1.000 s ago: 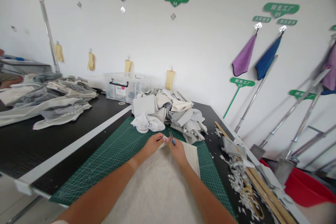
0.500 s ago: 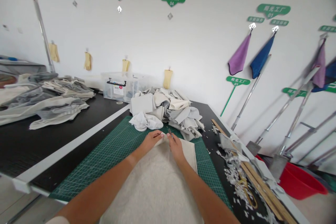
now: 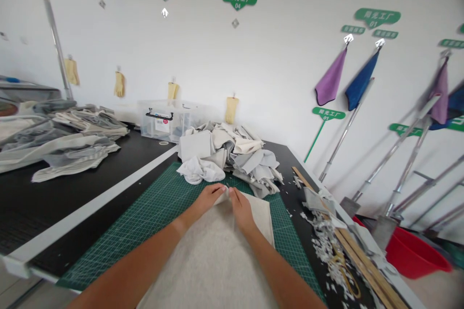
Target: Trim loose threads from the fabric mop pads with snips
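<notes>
A pale beige cloth lies spread on the green cutting mat, running from the near edge toward the pile. My left hand pinches the cloth's far edge, fingers closed on it. My right hand sits right beside it on the same edge, fingers curled down on the fabric. Small snips were in that hand in the earlier frames; now they are hidden. Just beyond both hands lies a heap of grey and cream cloth pieces.
Fabric scraps and wooden strips line the table's right edge. A clear plastic box stands at the back, folded cloths lie at far left. A red basin and metal poles stand on the right.
The snips visible at my right hand have gone out of sight. Both hands have closed together on the cloth's far edge. The view shifted slightly.
</notes>
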Available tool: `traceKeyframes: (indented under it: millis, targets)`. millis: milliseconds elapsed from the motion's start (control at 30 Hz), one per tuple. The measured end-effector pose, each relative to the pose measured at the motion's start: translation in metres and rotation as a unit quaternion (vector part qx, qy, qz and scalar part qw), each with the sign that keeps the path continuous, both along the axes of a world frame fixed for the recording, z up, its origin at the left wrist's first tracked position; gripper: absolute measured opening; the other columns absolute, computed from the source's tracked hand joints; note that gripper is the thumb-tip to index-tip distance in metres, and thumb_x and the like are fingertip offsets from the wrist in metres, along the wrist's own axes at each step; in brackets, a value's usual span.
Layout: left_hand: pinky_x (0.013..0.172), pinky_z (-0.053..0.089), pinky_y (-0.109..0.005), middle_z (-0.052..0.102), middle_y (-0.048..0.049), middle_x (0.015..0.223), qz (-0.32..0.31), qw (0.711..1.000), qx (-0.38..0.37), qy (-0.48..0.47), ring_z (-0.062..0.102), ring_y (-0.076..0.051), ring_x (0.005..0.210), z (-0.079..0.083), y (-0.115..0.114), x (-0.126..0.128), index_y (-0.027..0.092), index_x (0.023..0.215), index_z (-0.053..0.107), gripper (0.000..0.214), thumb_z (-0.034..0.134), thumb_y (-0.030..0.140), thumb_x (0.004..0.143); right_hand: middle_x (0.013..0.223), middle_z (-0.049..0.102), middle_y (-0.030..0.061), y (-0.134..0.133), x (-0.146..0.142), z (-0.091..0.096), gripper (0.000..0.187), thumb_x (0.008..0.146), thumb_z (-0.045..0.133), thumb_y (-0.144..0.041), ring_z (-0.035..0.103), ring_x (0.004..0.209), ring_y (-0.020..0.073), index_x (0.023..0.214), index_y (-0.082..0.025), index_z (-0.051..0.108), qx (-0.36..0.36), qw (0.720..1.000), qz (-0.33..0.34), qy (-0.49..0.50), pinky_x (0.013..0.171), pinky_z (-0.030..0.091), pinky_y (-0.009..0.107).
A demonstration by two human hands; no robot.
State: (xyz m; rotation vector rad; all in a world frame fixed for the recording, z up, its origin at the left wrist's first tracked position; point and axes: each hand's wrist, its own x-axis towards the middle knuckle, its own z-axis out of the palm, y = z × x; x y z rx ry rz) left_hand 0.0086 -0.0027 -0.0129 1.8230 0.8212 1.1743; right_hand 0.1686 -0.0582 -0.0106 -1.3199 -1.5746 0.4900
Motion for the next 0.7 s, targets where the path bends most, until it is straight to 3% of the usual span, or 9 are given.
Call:
traceKeyframes:
  millis: [267,700]
  targets:
    - [0.081,0.046,-0.029,0.068,-0.0049,0.086,0.022,0.999,0.027,0.004,0.060,-0.019,0.083,-0.004,0.003,-0.001,0.016,0.087,0.068,0.039,0.050,0.050,0.094,0.103,0.071,0.0003,-0.007,-0.003,0.010,0.039,0.102,0.036,-0.050,0.063,0.093,0.0206,0.119,-0.032,0.066,0.000,0.999,0.039,-0.019,0.084,0.043,0.029]
    - [0.080,0.045,-0.028,0.068,-0.0050,0.086,0.004,0.999,0.033,0.007,0.059,-0.019,0.083,-0.011,0.010,-0.001,0.016,0.089,0.069,0.037,0.051,0.048,0.093,0.096,0.070,-0.0007,-0.003,0.000,0.007,0.037,0.100,0.041,-0.051,0.062,0.087,0.0195,0.115,-0.032,0.068,-0.001,0.999,0.031,-0.024,0.081,0.043,0.028]
